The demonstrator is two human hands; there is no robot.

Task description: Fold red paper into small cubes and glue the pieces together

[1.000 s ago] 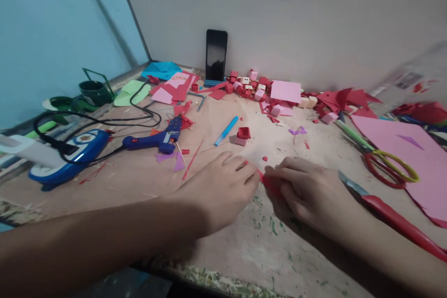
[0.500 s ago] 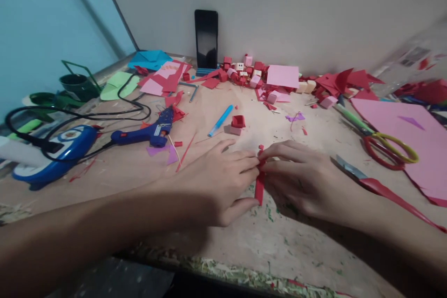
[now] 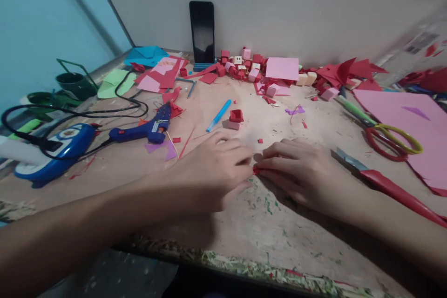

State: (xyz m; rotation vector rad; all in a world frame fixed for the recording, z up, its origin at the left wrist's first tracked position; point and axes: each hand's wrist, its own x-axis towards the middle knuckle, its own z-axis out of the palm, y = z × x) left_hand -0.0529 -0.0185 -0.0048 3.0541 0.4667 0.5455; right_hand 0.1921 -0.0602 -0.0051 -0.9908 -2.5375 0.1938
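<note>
Between my hands, low over the table, a small part of a red paper strip (image 3: pixel 256 171) shows; the rest is hidden by fingers. My left hand (image 3: pixel 220 174) is closed, its curled fingertips at the strip's left end. From the other side my right hand (image 3: pixel 303 174) pinches the strip between thumb and fingers. A tiny red scrap (image 3: pixel 260 141) lies just beyond the fingertips. Further back sit a small open red paper box (image 3: pixel 236 115) and a pink block (image 3: pixel 233 125), with a blue pen (image 3: pixel 219 115) to their left.
To the left lie a blue glue gun (image 3: pixel 143 131), its black cord and a blue-and-white device (image 3: pixel 52 158). Red-handled scissors (image 3: pixel 391 186) and yellow-and-red scissors (image 3: pixel 394 142) lie right, beside pink sheets (image 3: pixel 412 121). A phone (image 3: pixel 203 32) stands behind, near several small paper-covered cubes (image 3: pixel 246 63).
The red strip, earlier lying lengthwise away from me under my fingers, is now mostly hidden between them. My left fingers have curled in, and my hands are slightly further apart.
</note>
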